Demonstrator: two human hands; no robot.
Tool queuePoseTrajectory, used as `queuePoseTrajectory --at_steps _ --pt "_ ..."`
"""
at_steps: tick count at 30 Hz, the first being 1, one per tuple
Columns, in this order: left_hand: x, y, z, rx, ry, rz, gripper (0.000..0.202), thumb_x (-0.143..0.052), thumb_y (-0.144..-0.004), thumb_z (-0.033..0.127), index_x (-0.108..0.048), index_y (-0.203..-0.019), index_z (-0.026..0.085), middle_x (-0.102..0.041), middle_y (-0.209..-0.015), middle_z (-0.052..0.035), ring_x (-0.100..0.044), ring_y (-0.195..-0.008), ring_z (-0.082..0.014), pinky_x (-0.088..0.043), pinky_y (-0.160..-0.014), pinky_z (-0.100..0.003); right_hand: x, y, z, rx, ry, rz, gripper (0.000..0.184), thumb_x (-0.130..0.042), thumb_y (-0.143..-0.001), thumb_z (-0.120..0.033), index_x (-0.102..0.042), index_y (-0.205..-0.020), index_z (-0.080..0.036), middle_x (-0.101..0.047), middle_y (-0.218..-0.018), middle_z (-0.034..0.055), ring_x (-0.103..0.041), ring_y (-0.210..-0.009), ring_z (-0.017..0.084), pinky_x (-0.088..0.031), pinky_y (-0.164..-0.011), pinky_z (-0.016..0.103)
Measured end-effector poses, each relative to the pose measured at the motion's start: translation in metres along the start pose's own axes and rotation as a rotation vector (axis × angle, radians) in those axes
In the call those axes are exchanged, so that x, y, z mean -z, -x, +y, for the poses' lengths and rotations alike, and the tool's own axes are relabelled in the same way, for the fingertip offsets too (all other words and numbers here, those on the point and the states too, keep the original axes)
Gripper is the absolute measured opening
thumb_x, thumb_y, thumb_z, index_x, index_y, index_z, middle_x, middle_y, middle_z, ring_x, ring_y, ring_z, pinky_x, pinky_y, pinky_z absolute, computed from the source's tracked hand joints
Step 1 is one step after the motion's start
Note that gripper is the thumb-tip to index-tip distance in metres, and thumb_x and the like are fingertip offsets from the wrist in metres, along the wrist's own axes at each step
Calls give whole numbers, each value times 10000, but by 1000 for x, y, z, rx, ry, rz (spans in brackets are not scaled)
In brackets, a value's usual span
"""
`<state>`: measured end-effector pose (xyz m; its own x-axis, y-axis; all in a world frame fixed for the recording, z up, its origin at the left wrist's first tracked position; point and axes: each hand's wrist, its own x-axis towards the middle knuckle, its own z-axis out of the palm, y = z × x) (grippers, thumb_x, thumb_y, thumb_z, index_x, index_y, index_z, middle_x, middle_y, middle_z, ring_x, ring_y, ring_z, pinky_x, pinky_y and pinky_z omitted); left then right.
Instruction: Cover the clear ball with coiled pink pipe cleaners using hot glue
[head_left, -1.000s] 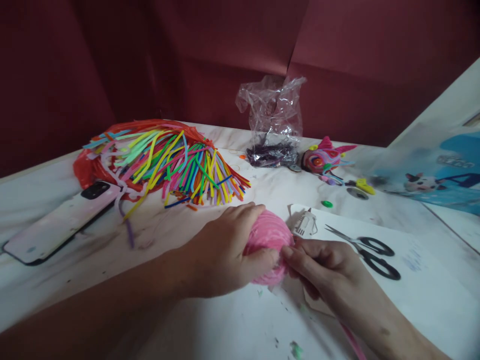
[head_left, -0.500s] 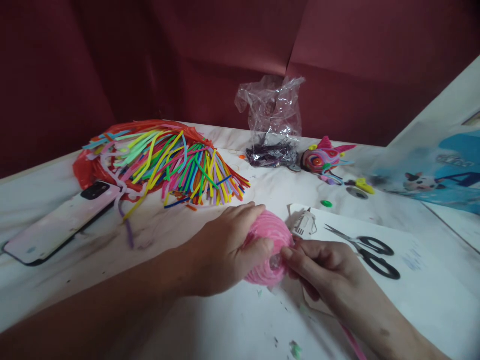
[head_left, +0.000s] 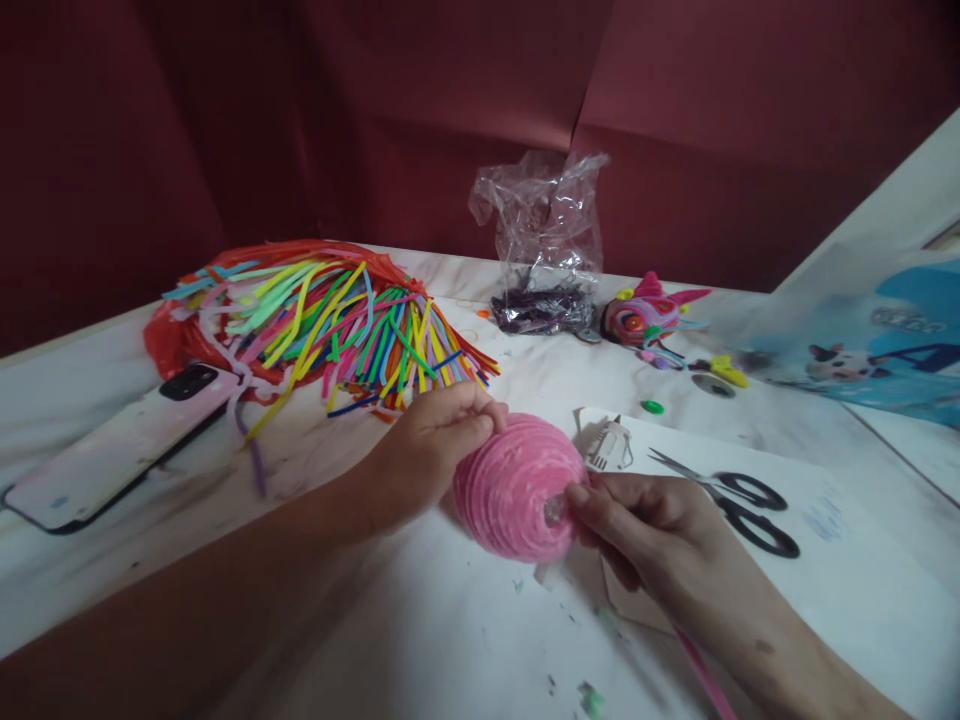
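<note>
A pink ball (head_left: 517,487) wound from fuzzy pipe cleaner sits between my two hands, just above the white table (head_left: 450,640). My left hand (head_left: 427,450) is curled behind the ball's far left side, fingertips pinched at its top. My right hand (head_left: 637,520) presses its thumb and fingers against the ball's right end. A pink pipe cleaner strand (head_left: 701,675) trails out from under my right wrist.
A heap of coloured pipe cleaners (head_left: 337,330) lies on a red bag at the back left, with a phone (head_left: 112,450) beside it. Black scissors (head_left: 739,500) lie on white paper to the right. A clear plastic bag (head_left: 544,250) and a small colourful figure (head_left: 645,320) stand behind.
My left hand has slid off the front of the pink ball to its far side, leaving most of the ball in sight. The right hand has stayed in place.
</note>
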<state>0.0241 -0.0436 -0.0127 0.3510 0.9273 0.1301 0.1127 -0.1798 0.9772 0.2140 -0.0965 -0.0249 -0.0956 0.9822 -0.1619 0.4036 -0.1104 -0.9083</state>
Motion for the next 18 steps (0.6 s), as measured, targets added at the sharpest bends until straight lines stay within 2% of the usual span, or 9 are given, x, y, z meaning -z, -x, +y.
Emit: queuePoseTrajectory --at_steps 5,13,18 --pt "-2 -1 -4 18 -4 57 181 -482 -800 316 -498 -668 194 -624 -762 -23 -613 -862 -230 -458 -836 -396 -2 -3 4 3 -12 -49 536 -522 -748 -633 -388 -523 -166 -344 -415 -33 -231 -390 43 -141 -385 197" --pt "-3 -2 -9 -18 -98 130 227 -446 -832 356 -551 -727 185 -679 -838 -71 -628 -916 -261 -476 -864 -432 -3 -2 7 24 -25 -38 546 -523 -772 -631 -387 -520 -167 -329 -405 -39 -223 -381 42 -139 -370 191" --pt "-2 -3 -10 -47 -128 133 245 -423 -863 337 -496 -673 201 -673 -817 -48 -635 -897 -241 -474 -879 -430 -3 -2 4 5 -39 -70 563 -531 -774 -651 -362 -537 -169 -309 -425 -47 -216 -397 37 -145 -381 185"
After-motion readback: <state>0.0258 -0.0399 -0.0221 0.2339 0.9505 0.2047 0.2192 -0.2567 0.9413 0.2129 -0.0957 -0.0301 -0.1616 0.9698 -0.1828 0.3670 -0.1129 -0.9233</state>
